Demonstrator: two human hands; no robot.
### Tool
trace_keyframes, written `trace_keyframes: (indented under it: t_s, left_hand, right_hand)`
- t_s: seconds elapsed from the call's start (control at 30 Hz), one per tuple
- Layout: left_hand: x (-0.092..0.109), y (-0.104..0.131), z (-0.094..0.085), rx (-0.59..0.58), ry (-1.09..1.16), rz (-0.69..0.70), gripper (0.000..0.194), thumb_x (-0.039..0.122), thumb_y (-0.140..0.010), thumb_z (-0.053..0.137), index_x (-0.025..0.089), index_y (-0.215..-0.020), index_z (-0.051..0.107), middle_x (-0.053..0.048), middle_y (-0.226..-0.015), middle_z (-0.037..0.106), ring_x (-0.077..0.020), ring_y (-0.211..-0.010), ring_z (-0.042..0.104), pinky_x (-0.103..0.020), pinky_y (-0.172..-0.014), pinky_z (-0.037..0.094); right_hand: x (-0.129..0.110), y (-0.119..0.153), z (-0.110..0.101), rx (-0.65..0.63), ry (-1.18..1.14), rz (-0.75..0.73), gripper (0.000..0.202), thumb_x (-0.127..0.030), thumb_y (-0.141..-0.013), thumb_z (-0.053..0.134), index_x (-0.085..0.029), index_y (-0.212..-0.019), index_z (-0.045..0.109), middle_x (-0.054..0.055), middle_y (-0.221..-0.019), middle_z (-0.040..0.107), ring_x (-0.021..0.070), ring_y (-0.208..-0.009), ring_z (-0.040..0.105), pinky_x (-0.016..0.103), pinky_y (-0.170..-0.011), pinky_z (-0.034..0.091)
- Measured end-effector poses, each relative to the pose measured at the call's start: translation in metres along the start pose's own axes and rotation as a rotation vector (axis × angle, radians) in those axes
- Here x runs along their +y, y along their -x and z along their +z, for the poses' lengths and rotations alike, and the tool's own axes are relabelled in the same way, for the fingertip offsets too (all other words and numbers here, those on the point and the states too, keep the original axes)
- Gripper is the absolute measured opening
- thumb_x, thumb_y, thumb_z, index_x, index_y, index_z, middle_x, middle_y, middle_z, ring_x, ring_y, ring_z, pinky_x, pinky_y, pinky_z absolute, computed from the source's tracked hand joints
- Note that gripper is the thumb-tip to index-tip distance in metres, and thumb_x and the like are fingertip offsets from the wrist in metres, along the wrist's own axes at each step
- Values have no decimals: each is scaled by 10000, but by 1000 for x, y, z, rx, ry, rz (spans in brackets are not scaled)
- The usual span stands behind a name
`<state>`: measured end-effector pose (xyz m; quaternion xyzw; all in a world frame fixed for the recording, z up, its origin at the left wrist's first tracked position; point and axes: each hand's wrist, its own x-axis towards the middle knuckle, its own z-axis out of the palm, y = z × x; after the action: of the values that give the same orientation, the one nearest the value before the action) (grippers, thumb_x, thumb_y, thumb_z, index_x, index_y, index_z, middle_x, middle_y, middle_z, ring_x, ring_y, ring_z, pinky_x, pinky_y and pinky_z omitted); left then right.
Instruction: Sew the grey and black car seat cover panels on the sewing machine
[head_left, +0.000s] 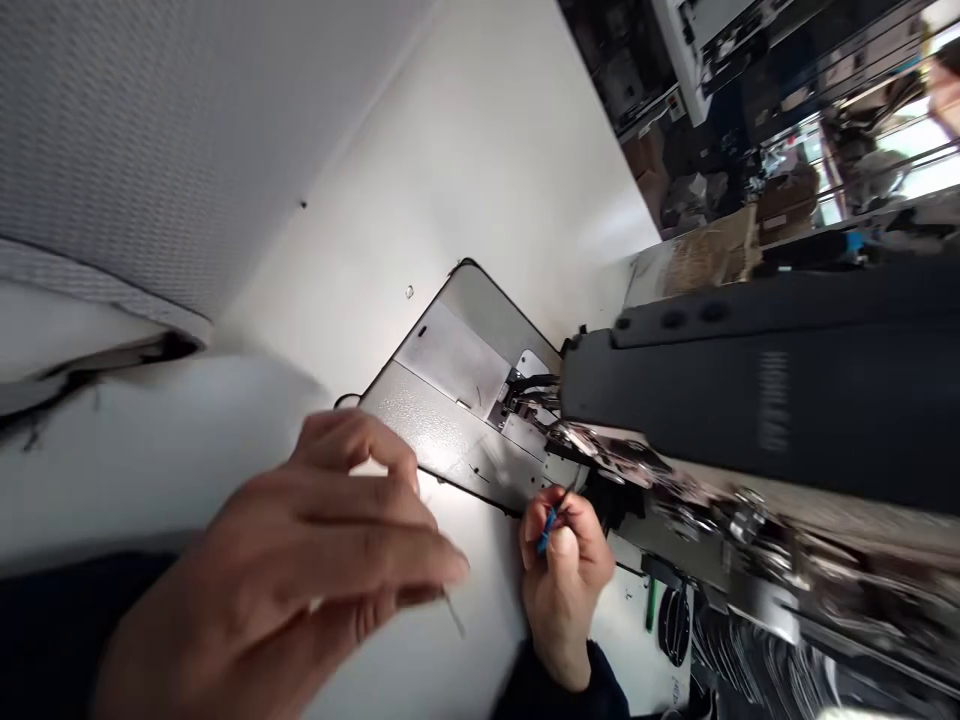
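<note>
My left hand [300, 560] is large in the foreground at lower left. Its thumb and forefinger are pinched together, and a thin pale strand [456, 614] sticks out below the fingertips; it is too blurred to tell thread from wire. My right hand [564, 575] is closed around a small blue piece [547, 530] with a thin dark tip pointing up and right; its kind is unclear. That hand is at the near edge of the sewing machine bed [420, 420], just below the presser foot and needle area [529, 400].
The dark sewing machine arm [697, 380] fills the right side. Grey mesh fabric [135, 140] covers the upper left. A white tabletop [480, 140] surrounds the machine bed. A green strip [650, 605] and black loop [673, 625] lie at lower right. A person is partly visible at far upper right.
</note>
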<state>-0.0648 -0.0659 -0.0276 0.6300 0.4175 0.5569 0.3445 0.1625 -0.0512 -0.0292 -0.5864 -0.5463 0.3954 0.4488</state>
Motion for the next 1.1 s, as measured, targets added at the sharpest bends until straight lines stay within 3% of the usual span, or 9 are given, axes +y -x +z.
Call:
trace_keyframes:
  t_s: [0.1, 0.2, 0.33, 0.4, 0.5, 0.57, 0.67, 0.83, 1.1]
  left_hand:
    - [0, -14, 1, 23, -135, 131, 219, 146, -879, 485, 293, -871, 648, 42, -658, 665, -185, -844, 628, -394, -926, 395]
    - [-1, -20, 12, 44, -168, 268, 207, 125, -881, 462, 244, -823, 621, 35, -713, 677, -144, -780, 638, -383, -1005, 368]
    - [-5, -26, 26, -100, -214, 454, 220, 110, -898, 408, 189, -836, 603, 13, -692, 623, -92, -614, 552, -237, -696, 458]
    - [-9, -30, 28, -202, -364, 512, 260, 139, -912, 378, 185, -819, 616, 10, -665, 583, -90, -559, 494, -223, -533, 379]
    - [-16, -41, 27, -322, -624, 572, 325, 160, -912, 353, 190, -712, 608, 9, -622, 529, -101, -529, 437, -255, -489, 296]
    - [-21, -52, 26, -350, -780, 519, 336, 129, -887, 361, 182, -636, 577, -2, -608, 511, -115, -562, 444, -269, -497, 269]
    - [-24, -70, 28, -361, -942, 324, 304, 83, -829, 381, 171, -604, 565, -22, -624, 522, -133, -617, 474, -285, -495, 217]
    - [-26, -89, 40, -466, -1018, -15, 313, 198, -891, 398, 191, -726, 663, -35, -761, 603, -152, -649, 507, -297, -519, 192]
    - [-39, -93, 44, -439, -946, -103, 311, 281, -909, 428, 222, -838, 726, -38, -848, 665, -180, -739, 561, -300, -577, 263]
  right_hand:
    - [5, -2, 2, 26, 11, 15, 285, -475, -808, 641, -198, -867, 613, -32, -600, 478, 69, -444, 382, 173, -368, 287]
    - [10, -2, 2, 51, 47, 4, 309, -489, -810, 614, -188, -879, 604, -40, -601, 462, 70, -454, 359, 193, -401, 289]
    - [11, 3, -4, 46, 155, -32, 329, -499, -814, 595, -177, -882, 614, -38, -597, 462, 90, -510, 390, 220, -471, 336]
    - [10, 7, -8, 40, 166, -41, 332, -501, -818, 589, -176, -876, 620, -31, -603, 482, 101, -530, 414, 230, -494, 357]
    - [8, 13, -12, 64, 182, -74, 329, -501, -827, 578, -176, -847, 623, -18, -627, 519, 116, -565, 449, 245, -536, 386]
    - [9, 15, -17, 80, 222, -101, 333, -503, -832, 568, -175, -835, 623, -10, -648, 541, 122, -582, 464, 250, -556, 395]
    - [16, 15, -24, 84, 333, -128, 358, -516, -844, 541, -169, -855, 631, -3, -652, 562, 128, -578, 477, 255, -564, 400]
    - [34, 4, -34, 131, 632, -212, 449, -574, -874, 465, -165, -880, 651, 17, -619, 575, 150, -574, 514, 266, -582, 405]
    - [38, -12, -28, 225, 1118, -419, 325, -410, -935, 459, -161, -943, 667, 96, -829, 682, 218, -726, 615, 284, -593, 399]
